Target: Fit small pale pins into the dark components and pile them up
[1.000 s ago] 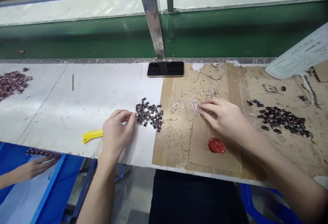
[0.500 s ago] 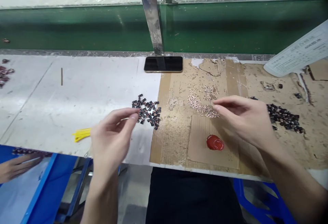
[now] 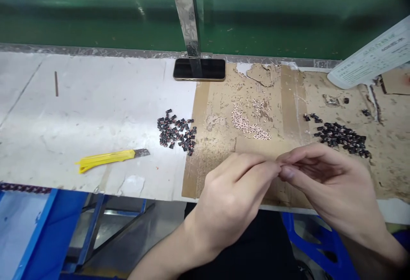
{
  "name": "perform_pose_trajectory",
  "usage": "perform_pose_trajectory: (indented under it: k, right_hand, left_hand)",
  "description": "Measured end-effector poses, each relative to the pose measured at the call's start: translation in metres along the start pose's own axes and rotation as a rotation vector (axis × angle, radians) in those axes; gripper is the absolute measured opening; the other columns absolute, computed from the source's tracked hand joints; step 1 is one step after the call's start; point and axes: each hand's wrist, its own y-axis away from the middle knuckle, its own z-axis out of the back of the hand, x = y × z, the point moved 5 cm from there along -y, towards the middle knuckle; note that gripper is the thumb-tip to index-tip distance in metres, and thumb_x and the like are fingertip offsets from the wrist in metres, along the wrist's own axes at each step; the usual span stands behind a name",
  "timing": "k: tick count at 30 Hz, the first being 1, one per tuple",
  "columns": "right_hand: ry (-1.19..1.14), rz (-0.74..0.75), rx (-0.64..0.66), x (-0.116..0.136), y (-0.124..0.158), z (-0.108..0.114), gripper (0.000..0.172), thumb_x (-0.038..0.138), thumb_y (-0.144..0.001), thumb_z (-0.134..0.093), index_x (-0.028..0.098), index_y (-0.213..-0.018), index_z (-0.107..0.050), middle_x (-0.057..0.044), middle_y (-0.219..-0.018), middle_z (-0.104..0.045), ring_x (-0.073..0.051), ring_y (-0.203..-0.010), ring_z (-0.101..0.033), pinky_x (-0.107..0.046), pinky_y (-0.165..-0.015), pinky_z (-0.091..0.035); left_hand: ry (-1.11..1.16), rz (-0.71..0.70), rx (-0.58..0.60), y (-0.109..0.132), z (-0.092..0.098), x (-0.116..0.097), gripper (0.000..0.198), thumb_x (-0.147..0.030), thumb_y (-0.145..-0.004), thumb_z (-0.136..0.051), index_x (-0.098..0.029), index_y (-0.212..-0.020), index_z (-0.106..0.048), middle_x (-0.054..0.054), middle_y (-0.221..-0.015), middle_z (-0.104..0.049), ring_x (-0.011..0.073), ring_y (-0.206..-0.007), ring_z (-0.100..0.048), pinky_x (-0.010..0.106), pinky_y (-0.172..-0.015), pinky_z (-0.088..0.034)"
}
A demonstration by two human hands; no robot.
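Note:
My left hand and my right hand meet fingertip to fingertip over the cardboard, each in a pinch. Whatever they hold between them is too small and too covered to make out. Just beyond the fingers lies a scatter of tiny copper-coloured pieces. A loose pile of small black parts is left of the cardboard, and a denser pile of black parts sits beyond my right hand. The red blob seen earlier on the cardboard is hidden behind my hands.
A yellow utility knife with its blade out lies on the white surface at left. A phone rests by the metal post. A translucent bottle leans in at right. Below are a blue tray and a blue stool.
My left hand has moved right from the left black pile to meet my right hand, which came nearer to me. The knife is uncovered. Another person's hand has left the lower left.

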Motion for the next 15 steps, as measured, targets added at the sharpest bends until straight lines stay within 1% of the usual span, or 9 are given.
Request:
perform_pose_trajectory:
  k: [2, 4, 6, 8, 11, 15]
  right_hand:
    - [0.01, 0.011, -0.005, 0.001, 0.002, -0.001, 0.022, 0.019, -0.082, -0.089, 0.032, -0.098, -0.082, 0.003, -0.088, -0.082, -0.014, -0.075, -0.081, -0.016, -0.071, -0.068]
    - [-0.009, 0.012, 0.007, -0.001, 0.005, -0.002, 0.018, 0.021, -0.086, -0.086, 0.032, -0.099, -0.082, 0.002, -0.091, -0.082, -0.014, -0.078, -0.081, -0.016, -0.072, -0.068]
    - [-0.042, 0.023, 0.034, -0.003, 0.007, -0.005, 0.012, 0.02, -0.09, -0.082, 0.031, -0.097, -0.082, 0.001, -0.091, -0.08, -0.013, -0.081, -0.08, -0.016, -0.072, -0.067]
    - [-0.074, 0.029, 0.068, -0.004, 0.009, -0.007, 0.011, 0.018, -0.092, -0.08, 0.028, -0.093, -0.081, 0.0, -0.093, -0.078, -0.013, -0.085, -0.078, -0.017, -0.072, -0.066]
    - [-0.087, 0.005, 0.116, -0.008, 0.013, -0.009, 0.011, 0.017, -0.094, -0.076, 0.027, -0.093, -0.079, -0.001, -0.102, -0.075, -0.012, -0.091, -0.076, -0.016, -0.075, -0.065]
    - [-0.034, -0.027, 0.136, -0.012, 0.022, -0.011, 0.01, 0.017, -0.099, -0.07, 0.026, -0.095, -0.074, -0.001, -0.104, -0.072, -0.011, -0.097, -0.074, -0.016, -0.084, -0.063]
  left_hand:
    - [0.07, 0.062, -0.03, 0.001, 0.0, 0.001, 0.016, -0.008, -0.099, -0.068, -0.021, -0.105, -0.074, 0.006, -0.101, -0.083, 0.0183, -0.092, -0.078, 0.033, -0.085, -0.069]
    - [0.184, 0.15, -0.068, 0.003, -0.001, 0.004, 0.017, -0.007, -0.096, -0.072, -0.023, -0.101, -0.075, 0.003, -0.099, -0.082, 0.0172, -0.09, -0.079, 0.031, -0.083, -0.069]
    - [0.273, 0.215, -0.095, 0.006, -0.004, 0.007, 0.02, -0.005, -0.093, -0.076, -0.024, -0.098, -0.077, 0.002, -0.095, -0.082, 0.0163, -0.087, -0.078, 0.029, -0.081, -0.069]
    - [0.309, 0.249, -0.115, 0.009, -0.007, 0.009, 0.021, -0.004, -0.09, -0.079, -0.024, -0.095, -0.078, 0.001, -0.094, -0.081, 0.0155, -0.085, -0.078, 0.027, -0.081, -0.069]
    - [0.29, 0.245, -0.129, 0.016, -0.01, 0.01, 0.019, -0.005, -0.09, -0.079, -0.024, -0.094, -0.079, 0.002, -0.094, -0.082, 0.0146, -0.086, -0.079, 0.025, -0.081, -0.069]
    - [0.17, 0.159, -0.109, 0.025, -0.015, 0.007, 0.014, -0.009, -0.095, -0.076, -0.022, -0.097, -0.079, 0.003, -0.098, -0.082, 0.0138, -0.087, -0.08, 0.023, -0.083, -0.068]
